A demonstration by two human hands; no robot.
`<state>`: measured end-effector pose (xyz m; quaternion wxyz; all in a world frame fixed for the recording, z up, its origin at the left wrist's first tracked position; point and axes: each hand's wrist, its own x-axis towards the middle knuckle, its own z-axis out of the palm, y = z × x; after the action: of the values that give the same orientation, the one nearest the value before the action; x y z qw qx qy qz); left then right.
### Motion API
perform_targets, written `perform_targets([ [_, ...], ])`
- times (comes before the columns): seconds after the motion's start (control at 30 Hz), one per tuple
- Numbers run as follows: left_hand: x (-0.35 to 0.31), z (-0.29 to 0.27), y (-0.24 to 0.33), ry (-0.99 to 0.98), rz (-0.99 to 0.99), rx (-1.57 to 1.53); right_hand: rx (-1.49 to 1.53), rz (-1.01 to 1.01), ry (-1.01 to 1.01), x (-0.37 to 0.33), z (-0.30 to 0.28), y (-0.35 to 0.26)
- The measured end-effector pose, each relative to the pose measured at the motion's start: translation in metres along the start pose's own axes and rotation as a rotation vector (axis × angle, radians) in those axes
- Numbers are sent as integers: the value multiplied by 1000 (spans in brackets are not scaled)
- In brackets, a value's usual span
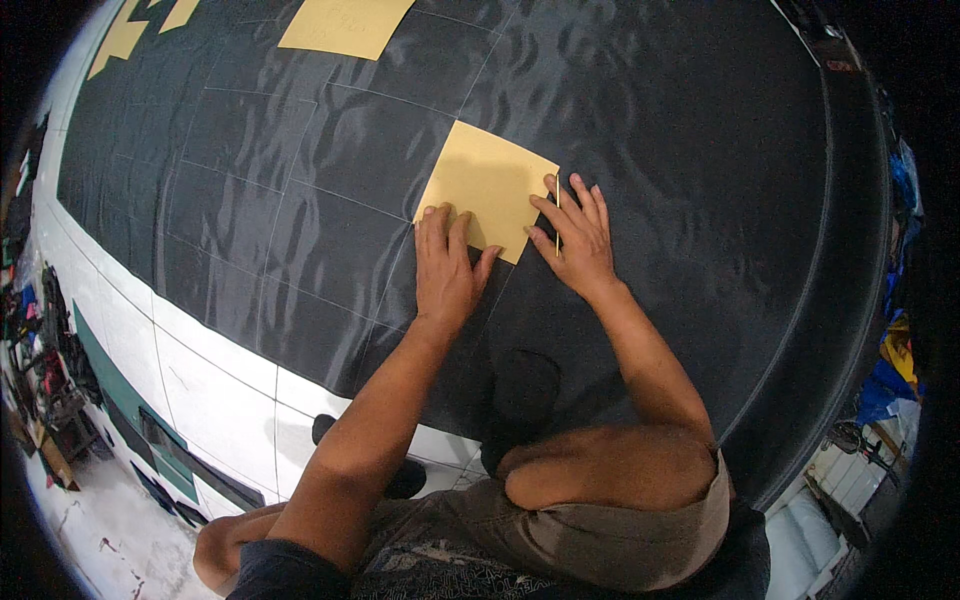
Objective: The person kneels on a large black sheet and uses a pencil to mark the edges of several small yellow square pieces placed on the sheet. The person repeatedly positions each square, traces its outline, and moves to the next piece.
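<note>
A square tan card template [492, 190] lies flat on wide black sheeting [650, 120], its corners turned askew. My left hand [447, 265] presses on the card's lower left side, fingers spread and nothing gripped. At the card's right edge is my right hand [580, 235], with the index finger and thumb at the border. A slim, pale pencil-like stick [558, 212] runs across that hand, held among its fingers; its tip is too small to make out. Thin pale lines mark the sheeting left of the card and meet its corners.
Another tan card [345, 25] lies farther off on the sheeting, with smaller tan pieces [118, 45] at the far left. White tiled floor [230, 370] borders the sheeting. Clutter [60, 390] stands at the left, and blue and yellow items [890, 370] at the right. My bent knee [620, 465] rests close by.
</note>
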<state>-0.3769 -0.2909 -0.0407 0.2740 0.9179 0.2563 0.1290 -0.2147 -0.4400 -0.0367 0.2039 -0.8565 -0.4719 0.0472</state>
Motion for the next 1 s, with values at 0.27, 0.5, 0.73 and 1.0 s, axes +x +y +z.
perform_targets([
  [0.27, -1, 1, -5, -12, -1, -22, -2, -35, 37, -1, 1, 2],
  [0.5, -1, 0, -5, -9, 21, -18, -17, -36, 26, -1, 1, 3],
  [0.73, -1, -3, -8, -10, 4, -14, -15, -14, -18, 3, 2, -3],
  [1.0, 0, -5, -2, -24, -2, -38, -15, -14, 3, -1, -1, -3],
])
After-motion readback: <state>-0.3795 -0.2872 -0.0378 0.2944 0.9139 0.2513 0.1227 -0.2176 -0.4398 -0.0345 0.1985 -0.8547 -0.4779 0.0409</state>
